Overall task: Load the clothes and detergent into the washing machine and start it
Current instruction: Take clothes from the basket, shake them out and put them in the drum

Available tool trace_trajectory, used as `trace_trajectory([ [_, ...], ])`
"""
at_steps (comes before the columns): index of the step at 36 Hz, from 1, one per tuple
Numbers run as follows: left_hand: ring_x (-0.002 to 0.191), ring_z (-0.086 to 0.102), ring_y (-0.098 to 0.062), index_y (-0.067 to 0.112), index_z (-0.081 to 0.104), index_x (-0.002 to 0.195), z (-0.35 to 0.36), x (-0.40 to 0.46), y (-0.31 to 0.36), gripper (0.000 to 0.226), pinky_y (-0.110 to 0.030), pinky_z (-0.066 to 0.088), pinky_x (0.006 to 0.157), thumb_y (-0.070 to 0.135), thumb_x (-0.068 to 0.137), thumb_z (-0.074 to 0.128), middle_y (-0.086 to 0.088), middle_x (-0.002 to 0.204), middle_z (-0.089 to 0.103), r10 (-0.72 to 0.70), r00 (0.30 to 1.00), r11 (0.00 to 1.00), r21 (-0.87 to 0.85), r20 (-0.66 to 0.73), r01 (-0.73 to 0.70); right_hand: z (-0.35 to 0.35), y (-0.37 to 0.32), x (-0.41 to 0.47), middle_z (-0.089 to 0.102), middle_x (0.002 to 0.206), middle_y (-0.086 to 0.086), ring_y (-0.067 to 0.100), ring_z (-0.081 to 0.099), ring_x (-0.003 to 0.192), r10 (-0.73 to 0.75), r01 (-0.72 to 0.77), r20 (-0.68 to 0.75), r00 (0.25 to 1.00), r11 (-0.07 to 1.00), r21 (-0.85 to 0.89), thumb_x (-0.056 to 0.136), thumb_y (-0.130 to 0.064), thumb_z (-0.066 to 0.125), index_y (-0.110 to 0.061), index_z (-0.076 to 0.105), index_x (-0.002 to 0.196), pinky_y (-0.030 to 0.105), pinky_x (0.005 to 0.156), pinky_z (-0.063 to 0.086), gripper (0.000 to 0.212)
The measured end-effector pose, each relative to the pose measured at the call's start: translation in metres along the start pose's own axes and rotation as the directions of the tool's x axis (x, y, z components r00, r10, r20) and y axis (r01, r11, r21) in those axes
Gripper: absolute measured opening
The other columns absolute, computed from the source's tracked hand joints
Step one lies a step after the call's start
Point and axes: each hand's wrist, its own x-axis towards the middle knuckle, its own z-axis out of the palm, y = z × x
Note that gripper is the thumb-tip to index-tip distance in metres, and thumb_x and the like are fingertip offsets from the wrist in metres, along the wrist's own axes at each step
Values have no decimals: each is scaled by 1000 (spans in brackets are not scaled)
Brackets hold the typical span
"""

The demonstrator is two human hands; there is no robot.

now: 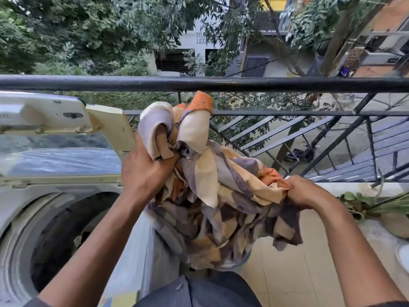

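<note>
Two hands (221, 180) around one patchwork cloth (212, 196), beside one washer (55, 218).

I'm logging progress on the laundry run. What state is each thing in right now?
Washing machine lid: raised open.
Drum: exposed, looks dark; contents cannot be told.
Patterned cloth: bunched, held up beside the machine, not yet in the drum.
Left hand: grips the cloth.
Right hand: grips the cloth's edge.

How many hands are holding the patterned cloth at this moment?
2. The left hand grips the bunched upper part of the patterned cloth, beside the open washing machine. The right hand pinches its edge lower, nearer the railing.
</note>
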Motion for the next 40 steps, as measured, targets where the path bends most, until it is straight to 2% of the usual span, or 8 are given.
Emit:
trace_trajectory([
  [6,95,63,-43,16,54,137,1,4,-4,97,-39,39,69,81,67,44,-19,110,70,-53,998,997,-50,-35,51,-44,10,-28,71,81,29,28,66,71,-80,95,-55,995,931,352,88,11,39,1,69,89,45,65,55,32],
  [15,103,66,-42,23,47,138,6,-11,6,83,-45,53,77,72,72,59,-13,118,69,29,995,998,-61,94,-24,-49,-71,-81,74,79,4,14,65,68,-364,492,-347,864,470,733,95,-20,55,-21,75,97,27,54,50,20],
  [22,113,70,-16,43,56,135,2,-16,5,75,-45,58,94,65,64,71,8,124,72,42,978,908,-417,203,48,-20,-130,-87,72,107,-6,4,65,95,-450,548,-366,815,392,739,85,-15,53,-26,57,120,18,78,50,37],
  [28,127,62,-1,25,33,152,-5,-2,-22,123,-31,55,105,61,54,99,20,139,61,305,805,873,-487,509,-23,-13,-138,-88,64,100,3,12,58,91,-582,514,-292,759,260,817,75,-1,51,-15,55,125,23,80,49,52],
  [30,128,58,7,23,30,157,3,-9,-14,132,-24,52,106,66,51,98,35,138,55,316,817,881,-469,483,-64,-13,-144,-90,64,101,6,16,57,93,-611,498,-275,742,229,836,74,-5,47,-12,58,127,27,81,48,54],
  [33,122,66,-9,32,59,135,18,-26,7,102,-41,55,104,76,49,91,13,127,71,262,897,874,-481,356,-64,-12,-149,-94,71,112,5,21,64,102,-612,503,-274,742,239,831,76,-15,47,-17,61,135,36,85,49,60],
  [37,109,72,-17,38,70,110,24,-31,23,76,-46,60,92,79,47,82,7,108,78,63,989,908,-418,133,-2,-13,-152,-101,61,106,45,61,58,90,-635,530,-322,702,165,832,78,-21,46,-25,61,139,58,75,53,63],
  [40,102,70,-28,30,57,128,18,-24,28,90,-43,58,84,80,54,71,1,108,74,-3,999,949,-314,50,19,-12,-144,-99,46,128,52,75,36,121,-659,476,-317,682,70,877,83,-18,44,-15,57,144,85,101,26,63],
])
